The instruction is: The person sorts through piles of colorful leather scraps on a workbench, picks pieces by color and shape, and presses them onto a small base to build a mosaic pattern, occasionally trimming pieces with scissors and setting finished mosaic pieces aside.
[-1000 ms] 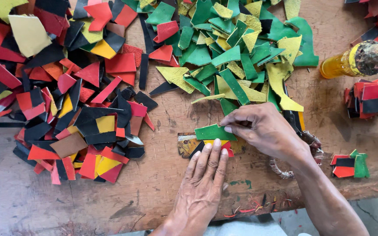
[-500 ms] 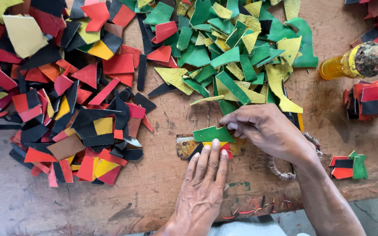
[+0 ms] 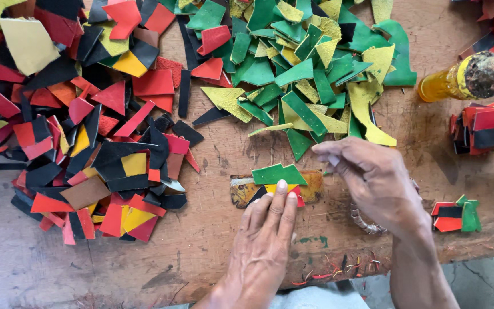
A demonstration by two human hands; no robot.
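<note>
My left hand (image 3: 267,234) lies flat with its fingertips pressing a small layered piece (image 3: 278,180) of green, yellow, red and black scraps onto a worn brown pad (image 3: 241,191) on the wooden table. My right hand (image 3: 373,180) hovers just right of that piece, fingers curled and pinched together near the green top scrap's right tip; whether anything is between the fingertips I cannot tell. Behind my right hand lies a heap of green and yellow scraps (image 3: 310,68).
A large pile of red, black, yellow and brown scraps (image 3: 81,126) covers the left half. An orange glue bottle (image 3: 458,80) lies at the right, above a stack of finished pieces (image 3: 487,129). A smaller finished stack (image 3: 455,214) sits near the table's front edge (image 3: 373,269).
My right hand has lifted off the green top scrap and drawn slightly to the right. The left hand keeps pressing the layered piece in place.
</note>
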